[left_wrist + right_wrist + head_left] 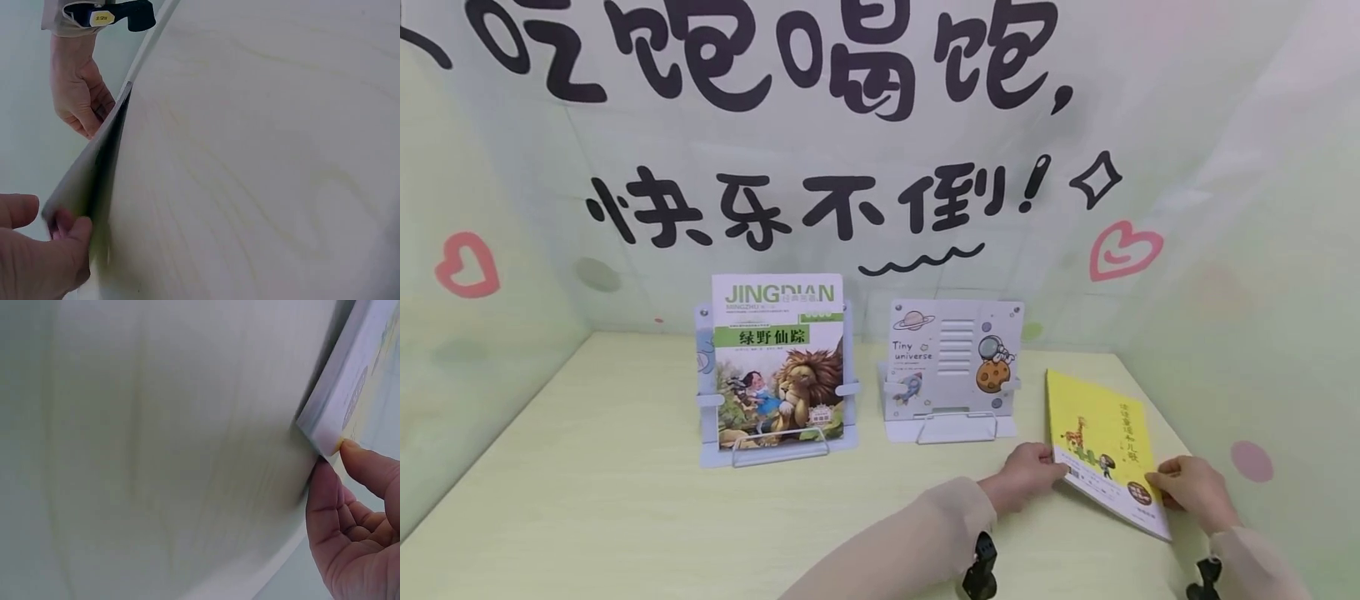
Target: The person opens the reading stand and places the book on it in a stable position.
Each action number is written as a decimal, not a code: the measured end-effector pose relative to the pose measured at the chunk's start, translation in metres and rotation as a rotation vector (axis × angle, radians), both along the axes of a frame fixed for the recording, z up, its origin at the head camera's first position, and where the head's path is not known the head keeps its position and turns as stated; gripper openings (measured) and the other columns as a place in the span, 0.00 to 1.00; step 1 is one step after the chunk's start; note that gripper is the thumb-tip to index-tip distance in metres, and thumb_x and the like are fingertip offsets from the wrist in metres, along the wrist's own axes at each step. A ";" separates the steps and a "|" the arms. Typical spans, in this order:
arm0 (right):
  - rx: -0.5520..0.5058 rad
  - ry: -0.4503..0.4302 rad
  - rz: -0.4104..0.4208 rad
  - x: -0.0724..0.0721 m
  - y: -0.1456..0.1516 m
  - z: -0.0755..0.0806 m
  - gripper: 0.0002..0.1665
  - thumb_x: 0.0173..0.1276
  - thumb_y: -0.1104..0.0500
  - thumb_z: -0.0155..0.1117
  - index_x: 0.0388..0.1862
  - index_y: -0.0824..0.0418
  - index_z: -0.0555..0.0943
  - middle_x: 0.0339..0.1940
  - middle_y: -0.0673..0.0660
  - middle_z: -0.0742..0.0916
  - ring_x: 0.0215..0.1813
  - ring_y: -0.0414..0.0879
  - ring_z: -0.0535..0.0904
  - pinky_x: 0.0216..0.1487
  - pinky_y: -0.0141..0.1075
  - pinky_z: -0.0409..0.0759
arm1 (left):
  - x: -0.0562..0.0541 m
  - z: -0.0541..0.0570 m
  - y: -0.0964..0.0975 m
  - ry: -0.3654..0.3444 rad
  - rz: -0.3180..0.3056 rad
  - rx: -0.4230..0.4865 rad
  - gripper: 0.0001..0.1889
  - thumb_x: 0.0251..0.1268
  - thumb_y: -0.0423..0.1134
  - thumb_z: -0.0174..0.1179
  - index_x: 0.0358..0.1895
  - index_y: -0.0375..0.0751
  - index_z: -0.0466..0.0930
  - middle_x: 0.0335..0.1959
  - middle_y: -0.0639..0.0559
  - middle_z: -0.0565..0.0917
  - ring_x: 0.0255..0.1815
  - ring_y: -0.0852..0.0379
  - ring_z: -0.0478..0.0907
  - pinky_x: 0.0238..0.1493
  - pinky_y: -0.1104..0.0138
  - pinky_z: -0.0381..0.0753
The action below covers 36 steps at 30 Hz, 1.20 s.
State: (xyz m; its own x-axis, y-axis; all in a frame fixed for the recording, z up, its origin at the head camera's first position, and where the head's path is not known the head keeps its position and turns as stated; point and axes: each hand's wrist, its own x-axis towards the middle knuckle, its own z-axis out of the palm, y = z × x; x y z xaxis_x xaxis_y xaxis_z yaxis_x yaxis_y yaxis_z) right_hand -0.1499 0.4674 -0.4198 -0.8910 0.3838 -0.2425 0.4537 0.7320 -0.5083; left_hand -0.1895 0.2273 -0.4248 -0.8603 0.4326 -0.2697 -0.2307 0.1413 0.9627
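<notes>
Both hands hold a yellow picture book with a giraffe on its cover, at the right side of the table. My left hand grips its left edge. On the opposite edge my right hand pinches it; in the right wrist view the thumb lies on the cover and the other fingers are under the corner. The book slants up off the table in the left wrist view, with a dark gap beneath it. There, my left hand has its fingers at the raised edge.
A white book stand with "Tiny universe" and space drawings stands left of the yellow book, holding no book. Farther left, another stand bears an upright book with a lion on its cover. Fabric walls with lettering surround the table.
</notes>
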 end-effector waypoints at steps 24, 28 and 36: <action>-0.574 0.199 0.021 0.006 0.014 0.000 0.05 0.71 0.60 0.55 0.42 0.59 0.77 0.29 0.38 0.81 0.32 0.33 0.79 0.36 0.31 0.82 | 0.011 0.010 -0.024 0.385 -0.158 -0.115 0.29 0.46 0.18 0.61 0.53 0.46 0.72 0.31 0.60 0.77 0.29 0.70 0.76 0.27 0.78 0.74; -0.661 0.319 0.048 0.001 0.007 0.006 0.11 0.69 0.63 0.57 0.33 0.45 0.76 0.27 0.38 0.81 0.32 0.33 0.79 0.34 0.28 0.82 | 0.005 0.016 -0.037 0.429 -0.158 -0.136 0.38 0.48 0.19 0.62 0.65 0.48 0.65 0.32 0.58 0.80 0.30 0.68 0.78 0.28 0.78 0.75; -0.510 0.407 0.108 -0.021 -0.028 0.030 0.03 0.70 0.59 0.57 0.41 0.55 0.76 0.28 0.35 0.81 0.33 0.30 0.79 0.35 0.28 0.82 | -0.016 0.027 -0.067 0.500 -0.094 -0.083 0.20 0.56 0.23 0.60 0.53 0.39 0.75 0.39 0.53 0.83 0.38 0.65 0.80 0.37 0.80 0.76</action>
State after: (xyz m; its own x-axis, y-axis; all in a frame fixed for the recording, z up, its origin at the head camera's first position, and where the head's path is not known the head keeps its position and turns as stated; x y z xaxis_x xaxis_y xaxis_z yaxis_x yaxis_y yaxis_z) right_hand -0.1709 0.4395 -0.3899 -0.9770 0.2130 -0.0064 0.0898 0.3844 -0.9188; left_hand -0.2050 0.1602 -0.3981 -0.8513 0.5088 0.1283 0.2726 0.2198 0.9367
